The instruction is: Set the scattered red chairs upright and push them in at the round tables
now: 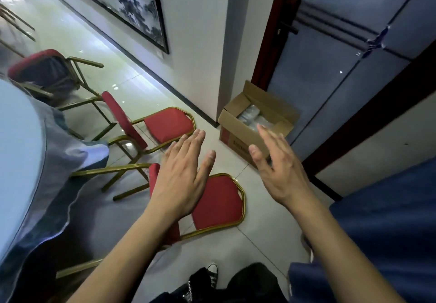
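The floor (132,85) was pale glossy tile, catching bright glare along a dark baseboard (151,71). A white wall (198,31) carried a large black-framed picture (122,3) of dark foliage. A dark wooden door frame (271,31) stood beside grey-blue panels (349,43). An open cardboard box (257,123) sat on the floor at the wall's corner. Blue cloth (389,220) lay at the right edge.
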